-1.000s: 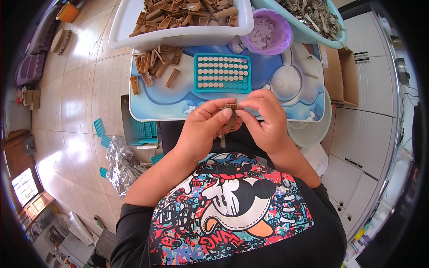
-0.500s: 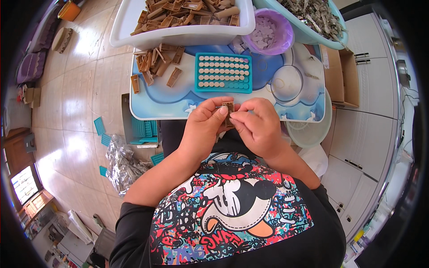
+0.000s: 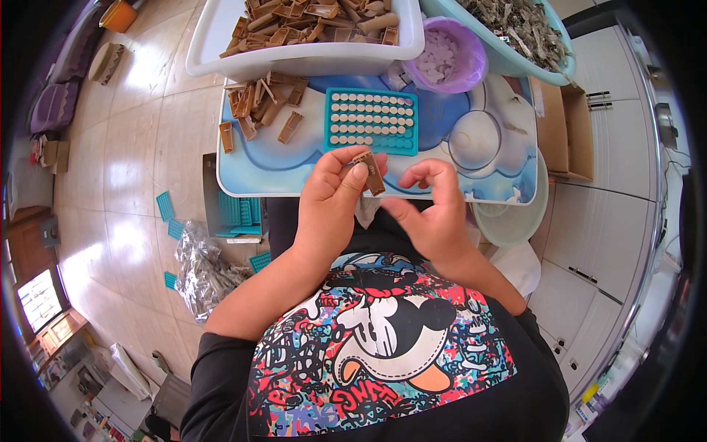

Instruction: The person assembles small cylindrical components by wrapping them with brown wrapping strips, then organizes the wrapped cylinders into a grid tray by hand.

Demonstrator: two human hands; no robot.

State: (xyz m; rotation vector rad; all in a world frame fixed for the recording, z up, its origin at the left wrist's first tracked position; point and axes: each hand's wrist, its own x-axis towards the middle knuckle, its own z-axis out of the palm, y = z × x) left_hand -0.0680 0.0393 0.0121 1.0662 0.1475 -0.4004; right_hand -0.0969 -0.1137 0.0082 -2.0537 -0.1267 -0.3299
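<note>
Between the thumb and fingers of my left hand [image 3: 328, 199] is a small brown plastic casing [image 3: 373, 180], tilted above the table's near edge. My right hand [image 3: 436, 221] is apart from it, thumb and fingers spread, with nothing visible in its grasp. Below the casing shows a pale, blurred patch that I cannot make out. Just beyond my hands lies a teal tray [image 3: 328, 146] with rows of round white discs; part of its nearest row has no discs. To the tray's left sits a loose pile of similar brown casings [image 3: 269, 110].
At the table's far side stand a white bin [image 3: 309, 57] of brown casings, a purple-lined tub [image 3: 475, 65] of white pieces and a light blue basin [image 3: 551, 72]. A cardboard box [image 3: 578, 140] is at right. Left of my legs are teal trays [image 3: 239, 210] and a silvery plastic bag [image 3: 199, 276].
My right hand has let go of the casing and moved to the right, its fingers opening. My left hand has turned the casing, so a longer face of it shows.
</note>
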